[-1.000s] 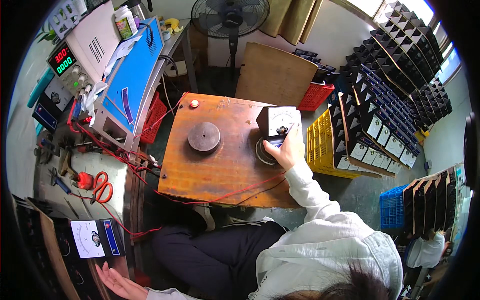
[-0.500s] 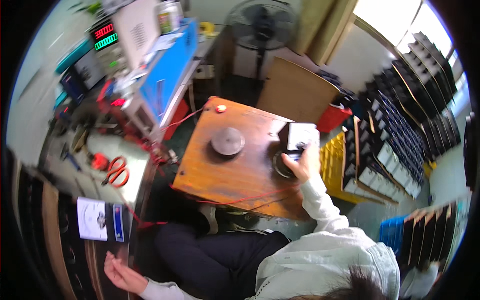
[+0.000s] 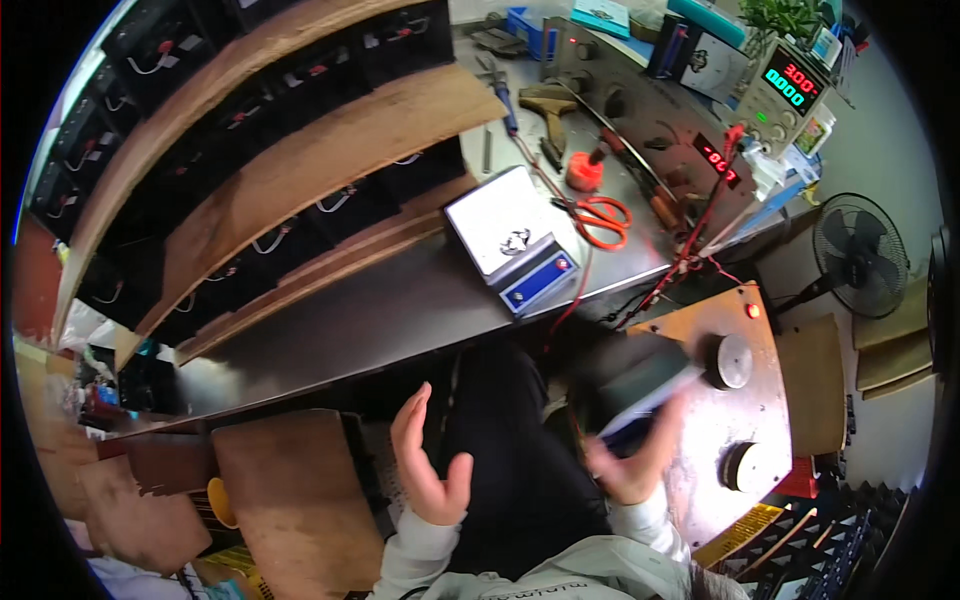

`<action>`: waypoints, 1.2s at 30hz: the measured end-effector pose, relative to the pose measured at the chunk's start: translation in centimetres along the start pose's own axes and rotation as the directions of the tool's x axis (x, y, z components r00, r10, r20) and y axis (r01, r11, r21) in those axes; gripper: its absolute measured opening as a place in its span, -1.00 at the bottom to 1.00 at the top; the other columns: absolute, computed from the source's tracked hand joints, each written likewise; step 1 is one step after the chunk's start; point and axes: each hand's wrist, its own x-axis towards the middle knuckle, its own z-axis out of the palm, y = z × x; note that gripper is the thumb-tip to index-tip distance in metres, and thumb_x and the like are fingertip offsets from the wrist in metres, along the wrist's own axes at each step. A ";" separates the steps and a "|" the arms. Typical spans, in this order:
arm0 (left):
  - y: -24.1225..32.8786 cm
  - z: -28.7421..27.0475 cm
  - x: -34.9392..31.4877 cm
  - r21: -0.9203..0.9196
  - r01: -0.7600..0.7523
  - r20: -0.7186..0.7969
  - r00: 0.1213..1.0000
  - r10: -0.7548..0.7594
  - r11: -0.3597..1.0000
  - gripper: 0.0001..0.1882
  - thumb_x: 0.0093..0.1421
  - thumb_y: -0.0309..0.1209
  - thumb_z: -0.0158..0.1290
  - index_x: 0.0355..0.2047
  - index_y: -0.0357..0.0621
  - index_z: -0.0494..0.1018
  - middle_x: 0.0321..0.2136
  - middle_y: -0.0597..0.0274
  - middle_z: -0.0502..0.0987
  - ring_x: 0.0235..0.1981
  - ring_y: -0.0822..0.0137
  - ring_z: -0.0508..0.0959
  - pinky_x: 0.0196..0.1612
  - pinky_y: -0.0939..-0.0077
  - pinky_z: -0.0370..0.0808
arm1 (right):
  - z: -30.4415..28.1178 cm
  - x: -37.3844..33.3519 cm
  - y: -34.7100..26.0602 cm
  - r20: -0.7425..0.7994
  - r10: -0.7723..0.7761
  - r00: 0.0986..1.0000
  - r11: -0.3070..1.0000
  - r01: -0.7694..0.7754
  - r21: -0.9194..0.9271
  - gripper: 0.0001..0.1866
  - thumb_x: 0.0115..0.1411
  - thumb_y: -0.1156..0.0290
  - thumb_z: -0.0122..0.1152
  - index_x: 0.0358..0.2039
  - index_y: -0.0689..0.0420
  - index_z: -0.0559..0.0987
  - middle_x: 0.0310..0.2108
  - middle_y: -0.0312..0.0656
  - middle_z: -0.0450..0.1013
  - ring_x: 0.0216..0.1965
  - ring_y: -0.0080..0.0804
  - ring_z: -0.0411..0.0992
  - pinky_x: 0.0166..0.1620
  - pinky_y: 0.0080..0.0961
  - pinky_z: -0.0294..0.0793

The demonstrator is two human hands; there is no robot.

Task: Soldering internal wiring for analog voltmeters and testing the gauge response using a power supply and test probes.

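My right hand (image 3: 645, 460) grips a dark, box-shaped meter (image 3: 635, 375) by its near side. Motion blurs the meter, which is in the air over my lap and the near corner of the wooden table. My left hand (image 3: 430, 465) is held up above my lap, fingers apart and with nothing in it. A similar meter (image 3: 510, 225), with a white face and a blue strip, rests on the metal bench in front of me. On the wooden table (image 3: 715, 420) are two round metal discs, one farther off (image 3: 730, 360) and one nearer (image 3: 742, 467).
Orange-handled scissors (image 3: 600, 222), a red round container (image 3: 585, 172) and a soldering iron (image 3: 508, 105) lie on the bench. Wooden shelves (image 3: 330, 140) of black boxes stand at left. A power supply (image 3: 785, 95), red wires and a fan (image 3: 860, 250) are at right.
My view has swung to the left. The right hand has lifted the meter off the wooden table and brought it over my lap. My left hand has moved from beside the bench to above my lap.
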 end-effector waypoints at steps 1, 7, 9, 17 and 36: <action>0.2 -0.3 0.2 0.022 -0.032 -0.003 0.999 0.032 0.999 -0.20 0.19 -0.37 0.13 0.35 -0.38 0.03 0.31 -0.28 0.20 0.33 -0.16 0.22 0.36 0.07 0.16 | 1.6 2.8 -3.9 0.166 -0.104 0.981 0.992 0.090 0.093 0.26 -0.26 0.19 0.62 0.34 0.46 0.06 0.26 0.28 0.20 0.19 0.24 0.28 0.21 -0.06 0.30; -3.1 -1.8 6.5 -0.134 0.284 -0.027 0.957 -0.290 0.949 0.19 -0.02 -0.63 0.29 0.46 -0.24 -0.29 0.31 -0.24 0.13 0.23 0.00 0.37 0.24 0.20 0.36 | 10.4 8.9 -11.6 0.348 -0.298 0.889 0.949 0.237 0.208 0.31 -0.26 0.29 0.61 0.38 0.46 -0.04 0.28 0.37 0.17 0.19 0.23 0.33 0.14 -0.09 0.33; -5.1 -3.7 8.9 -0.126 0.164 0.124 0.981 -0.149 0.978 0.24 -0.07 -0.65 0.36 0.47 -0.18 -0.25 0.27 -0.17 0.20 0.18 0.06 0.44 0.13 0.27 0.49 | 10.1 10.1 -10.4 0.320 -0.335 0.886 0.912 0.220 0.347 0.21 -0.19 0.29 0.60 0.36 0.44 0.04 0.28 0.34 0.18 0.18 0.20 0.36 0.10 -0.12 0.42; -6.1 -5.0 11.3 -0.240 0.185 0.228 0.965 -0.130 0.953 0.26 -0.03 -0.57 0.38 0.48 -0.11 -0.29 0.19 -0.06 0.26 0.09 0.14 0.53 -0.04 0.35 0.63 | 7.5 8.1 -9.0 0.295 -0.105 0.950 0.924 -0.016 0.382 -0.36 -0.05 0.56 0.49 0.10 0.27 0.49 0.12 0.06 0.39 0.06 0.02 0.47 0.08 -0.29 0.51; -5.0 -3.2 9.9 -0.199 0.210 0.182 0.968 -0.174 0.957 0.25 0.01 -0.63 0.33 0.48 -0.12 -0.35 0.19 -0.08 0.31 0.14 0.17 0.49 0.06 0.33 0.53 | 8.0 5.9 -8.3 0.343 0.169 0.924 0.805 -0.330 0.492 -0.68 0.10 0.61 0.40 -0.12 0.25 0.54 -0.39 -0.14 0.55 -0.49 -0.40 0.53 -0.38 -0.52 0.53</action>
